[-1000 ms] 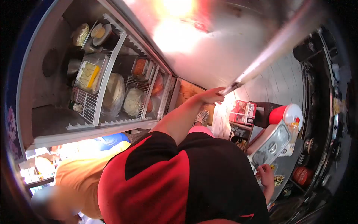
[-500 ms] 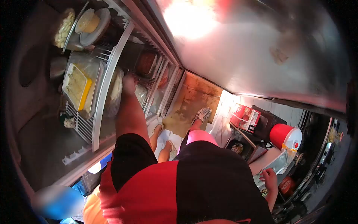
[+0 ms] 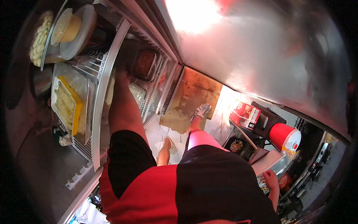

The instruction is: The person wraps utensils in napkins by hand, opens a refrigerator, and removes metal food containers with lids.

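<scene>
My left hand (image 3: 122, 75) reaches in between the shelves of the open fridge, beside a dark tray of reddish-brown food (image 3: 144, 63). It is in shadow, and its fingers and anything in them cannot be made out. Below and right of it lies a clear-wrapped pale item (image 3: 137, 93). On the left, a yellow-edged tray of pale food (image 3: 67, 105) rests on a wire shelf (image 3: 82, 147). A tub with a light brown lid (image 3: 69, 28) stands nearer the top. My right hand (image 3: 270, 179) hangs with loosely parted fingers near a metal container (image 3: 279, 164), holding nothing.
The metal fridge door (image 3: 261, 56) stands open across the upper right. A red box (image 3: 246, 115), a dark crate (image 3: 264, 121) and a red drum with a white lid (image 3: 285, 137) are at the right. A patterned shoe (image 3: 201, 111) and a sandal (image 3: 170, 145) show on the floor.
My left hand has let go of the door's edge and gone into the fridge, now deeper. The view has moved closer to the shelves. The person in orange has left the view.
</scene>
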Tool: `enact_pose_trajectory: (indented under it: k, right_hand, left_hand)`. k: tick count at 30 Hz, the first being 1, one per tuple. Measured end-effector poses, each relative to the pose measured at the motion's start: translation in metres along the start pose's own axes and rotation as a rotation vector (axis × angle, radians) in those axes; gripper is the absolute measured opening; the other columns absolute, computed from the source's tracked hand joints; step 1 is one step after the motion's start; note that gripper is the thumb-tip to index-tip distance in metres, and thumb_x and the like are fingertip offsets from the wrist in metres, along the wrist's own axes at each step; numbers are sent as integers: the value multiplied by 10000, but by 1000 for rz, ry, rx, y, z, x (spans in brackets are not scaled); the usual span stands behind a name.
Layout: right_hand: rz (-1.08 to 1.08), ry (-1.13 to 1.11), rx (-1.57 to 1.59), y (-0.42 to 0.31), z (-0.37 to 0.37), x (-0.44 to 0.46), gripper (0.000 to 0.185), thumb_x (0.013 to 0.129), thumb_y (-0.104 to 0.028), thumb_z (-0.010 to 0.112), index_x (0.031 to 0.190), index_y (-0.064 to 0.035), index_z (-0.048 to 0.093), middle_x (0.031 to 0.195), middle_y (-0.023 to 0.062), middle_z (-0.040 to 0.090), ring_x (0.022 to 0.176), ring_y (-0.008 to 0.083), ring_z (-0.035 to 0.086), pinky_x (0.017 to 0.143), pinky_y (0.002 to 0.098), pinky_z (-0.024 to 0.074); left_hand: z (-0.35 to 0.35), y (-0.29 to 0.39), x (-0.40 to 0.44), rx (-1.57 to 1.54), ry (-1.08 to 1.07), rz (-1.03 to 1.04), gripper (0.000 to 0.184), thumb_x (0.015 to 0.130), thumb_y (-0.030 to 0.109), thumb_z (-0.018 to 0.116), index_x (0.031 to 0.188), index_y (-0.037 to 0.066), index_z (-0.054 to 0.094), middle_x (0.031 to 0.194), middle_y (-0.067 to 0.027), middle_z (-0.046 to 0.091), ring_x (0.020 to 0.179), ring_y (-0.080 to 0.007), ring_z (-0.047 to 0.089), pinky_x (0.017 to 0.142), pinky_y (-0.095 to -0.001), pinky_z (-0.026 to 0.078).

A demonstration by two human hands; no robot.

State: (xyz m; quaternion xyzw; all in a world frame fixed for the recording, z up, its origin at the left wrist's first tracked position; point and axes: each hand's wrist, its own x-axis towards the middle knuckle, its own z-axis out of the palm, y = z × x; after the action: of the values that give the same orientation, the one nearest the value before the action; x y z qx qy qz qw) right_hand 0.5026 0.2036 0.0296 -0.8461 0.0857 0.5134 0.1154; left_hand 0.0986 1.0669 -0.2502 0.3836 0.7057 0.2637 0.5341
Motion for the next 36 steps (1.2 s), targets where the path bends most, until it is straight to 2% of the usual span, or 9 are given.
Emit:
enact_pose_trajectory:
  k: [5, 11, 17, 21, 23, 25, 32, 36]
  right_hand:
    - [-29, 12, 43, 2, -1, 12, 242, 1045, -247, 655, 1060, -7, 632, 934, 106, 742, 736, 205, 740, 619, 347, 569]
    - [-29, -10, 57, 4, 3, 16, 251, 1050, -251, 649, 1093, -4, 632, 941, 108, 744, 732, 201, 739, 611, 341, 565]
    - [-15, 5, 6, 14, 7, 12, 248, 1043, -240, 658, 1077, 4, 636, 945, 115, 745, 731, 204, 739, 623, 350, 574]
    - [-14, -14, 34, 18, 7, 14, 252, 1040, -241, 660, 1076, 9, 648, 947, 114, 747, 730, 211, 742, 635, 356, 580]
    - [-25, -7, 43, 22, 7, 17, 259, 1038, -242, 662, 1074, 15, 653, 943, 118, 747, 728, 216, 745, 636, 358, 579]
    - [-47, 15, -33, 12, 8, 11, 274, 1037, -248, 664, 1067, 24, 655, 930, 122, 746, 726, 218, 747, 639, 361, 578]
    - [-56, 16, -146, -2, 7, 8, 235, 1024, -228, 668, 1048, 5, 647, 927, 112, 742, 726, 210, 747, 618, 345, 572]
    - [-84, 20, -152, -14, 13, 5, 277, 988, -237, 682, 1004, 37, 645, 873, 145, 744, 710, 225, 741, 666, 383, 573]
  left_hand:
    - [-1, 21, -21, 68, 39, -15, 377, 1068, 439, 593, 1068, 80, 707, 872, -62, 703, 721, -178, 687, 581, -363, 577]
    - [-5, 28, -2, 38, 97, -14, 385, 1030, 436, 655, 1102, 62, 716, 898, -89, 714, 773, -233, 706, 621, -409, 593]
    - [-10, 18, 17, -145, 90, 12, 414, 993, 432, 717, 1136, 44, 725, 925, -117, 725, 825, -287, 725, 662, -454, 609]
    - [-14, 3, 55, -210, -153, -205, 457, 974, 387, 757, 1265, 50, 655, 1056, -115, 696, 942, -340, 694, 823, -519, 596]
    - [-5, -3, 50, -410, -171, -203, 465, 974, 398, 758, 1263, 51, 645, 1095, -113, 679, 944, -337, 673, 876, -523, 575]
    - [1, 3, 40, -507, -148, -204, 478, 976, 391, 750, 1294, 57, 625, 1126, -120, 668, 973, -341, 659, 892, -539, 567]
    - [1, 25, 17, -516, -64, -171, 540, 980, 367, 724, 1404, 78, 556, 1234, -146, 631, 1076, -356, 610, 949, -598, 539]
    - [1, 32, 3, -525, -68, -134, 584, 983, 354, 708, 1467, 90, 516, 1296, -161, 610, 1134, -365, 582, 982, -631, 523]
